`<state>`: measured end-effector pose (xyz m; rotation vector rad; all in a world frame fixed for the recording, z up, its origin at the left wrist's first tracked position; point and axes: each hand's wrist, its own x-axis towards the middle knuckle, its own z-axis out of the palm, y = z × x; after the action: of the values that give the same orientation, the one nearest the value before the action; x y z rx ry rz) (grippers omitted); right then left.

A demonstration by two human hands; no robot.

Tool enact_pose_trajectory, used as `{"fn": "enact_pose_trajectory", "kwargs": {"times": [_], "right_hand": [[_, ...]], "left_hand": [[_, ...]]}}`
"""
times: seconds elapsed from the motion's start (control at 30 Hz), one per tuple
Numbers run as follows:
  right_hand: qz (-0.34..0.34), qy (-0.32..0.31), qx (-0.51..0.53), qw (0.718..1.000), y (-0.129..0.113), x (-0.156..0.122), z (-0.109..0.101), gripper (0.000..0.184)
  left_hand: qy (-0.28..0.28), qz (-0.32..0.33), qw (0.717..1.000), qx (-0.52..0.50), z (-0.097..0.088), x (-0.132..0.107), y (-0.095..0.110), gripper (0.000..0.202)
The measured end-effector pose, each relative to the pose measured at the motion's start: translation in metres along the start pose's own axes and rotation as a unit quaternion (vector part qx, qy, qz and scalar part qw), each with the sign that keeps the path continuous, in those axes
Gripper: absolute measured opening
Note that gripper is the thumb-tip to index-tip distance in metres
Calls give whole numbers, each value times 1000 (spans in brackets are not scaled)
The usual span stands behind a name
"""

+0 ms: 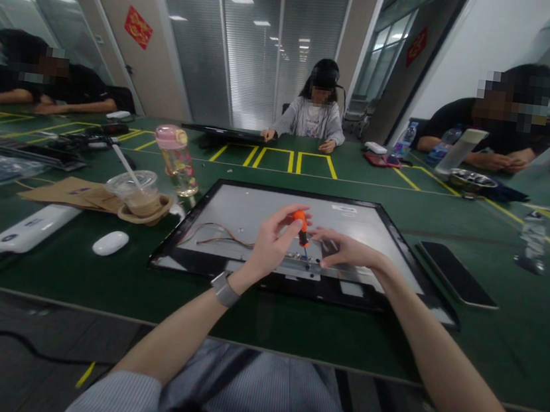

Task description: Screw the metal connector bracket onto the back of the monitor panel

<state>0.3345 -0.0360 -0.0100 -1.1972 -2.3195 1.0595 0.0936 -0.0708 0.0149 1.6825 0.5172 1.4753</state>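
Note:
A flat monitor panel (254, 210) lies back-side up on the green table (513, 342) in front of me. My left hand (270, 242) is closed round an orange-handled screwdriver (301, 226), held upright with its tip down on a metal bracket (292, 265) near the panel's front edge. My right hand (344, 249) rests on the panel just right of the screwdriver, fingers stretched toward its tip. Thin wires (216, 235) run across the panel to the left of my hands.
A black phone (457, 274) lies right of the panel. On the left are a white mouse (110, 242), a white remote-like bar (30, 236), a plastic cup with straw (134, 189) and a pink-capped bottle (177, 160). Other people sit at the far side and both ends.

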Motion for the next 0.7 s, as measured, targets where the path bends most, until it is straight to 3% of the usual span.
{"fn": "enact_pose_trajectory", "kwargs": {"times": [0.2,0.4,0.7], "right_hand": [[1,2,3,1000,4,2,1,68],[18,8,2,1000,3,1,1,71],[-1,9,-2,1000,-3,0,2,68]], "left_hand": [[53,29,997,54,1,2,-7,20],[17,16,999,36,0,1,-1,27],[32,49,996,60,-1,3,-1,17]]}}
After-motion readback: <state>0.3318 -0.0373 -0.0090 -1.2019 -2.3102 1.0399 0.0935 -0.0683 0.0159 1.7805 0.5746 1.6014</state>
